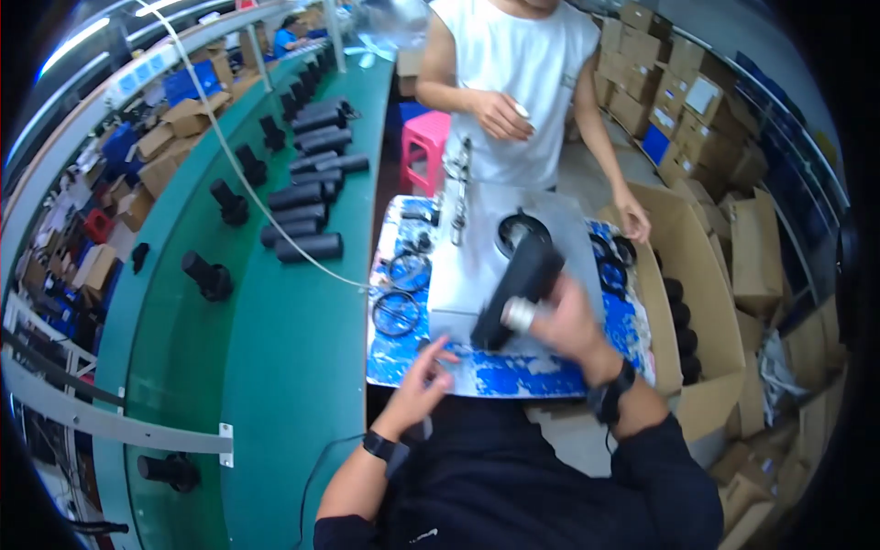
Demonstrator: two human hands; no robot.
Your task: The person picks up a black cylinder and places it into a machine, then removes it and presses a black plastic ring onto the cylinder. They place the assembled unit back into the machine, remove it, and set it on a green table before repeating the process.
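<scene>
My right hand (573,325) is wrapped round a black cylinder (524,280), held tilted above the small work table. A white wrap shows on one finger of that hand. The cylinder's upper end partly covers a round black ring-shaped part (513,234) on the grey metal plate (472,289). My left hand (422,385) is at the table's near edge, fingers apart and holding nothing. Close to it, black rings (396,313) lie on the worn blue tabletop (495,374). A metal clamp-like fixture (460,197) stands along the plate's left side.
On the left, a green conveyor belt (197,367) carries upright black parts, and black cylinders (307,247) lie along its green side shelf (293,385). Opposite me stands a person in a white sleeveless shirt (518,82). An open carton (720,321) with black cylinders is at right.
</scene>
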